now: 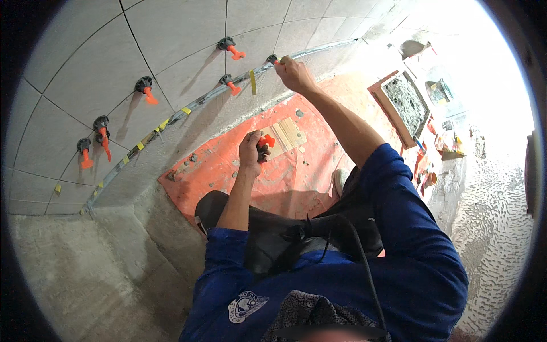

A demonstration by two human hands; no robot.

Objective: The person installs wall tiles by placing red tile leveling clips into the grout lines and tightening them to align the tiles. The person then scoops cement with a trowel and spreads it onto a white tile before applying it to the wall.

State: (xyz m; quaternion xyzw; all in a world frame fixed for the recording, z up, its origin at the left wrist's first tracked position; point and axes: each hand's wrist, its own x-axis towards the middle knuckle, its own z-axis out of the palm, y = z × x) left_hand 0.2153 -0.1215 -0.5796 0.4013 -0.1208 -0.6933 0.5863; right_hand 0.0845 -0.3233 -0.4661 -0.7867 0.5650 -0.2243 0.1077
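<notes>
With closed fingers, my right hand [294, 74] grips a tile leveler [273, 59], its black base against the lower edge of the tiled wall [188, 34]. My left hand [249, 149] is closed around another orange-and-black tile leveler [266, 141], held over the orange sheet. More levelers with black round bases and orange handles stick out from the tile joints: one upper leveler [231, 47], one lower leveler [229, 83], one leveler to the left [146, 88] and several at the far left, including a leveler [84, 153].
Yellow strips [253, 82] mark the tiles' lower edge. An orange sheet [273, 194] with crumbs of mortar lies below, a small wooden board [289, 134] on it. At right stand a tray [405, 108] of grey mortar and assorted packets [450, 143]. Ridged mortar [496, 239] covers the right side.
</notes>
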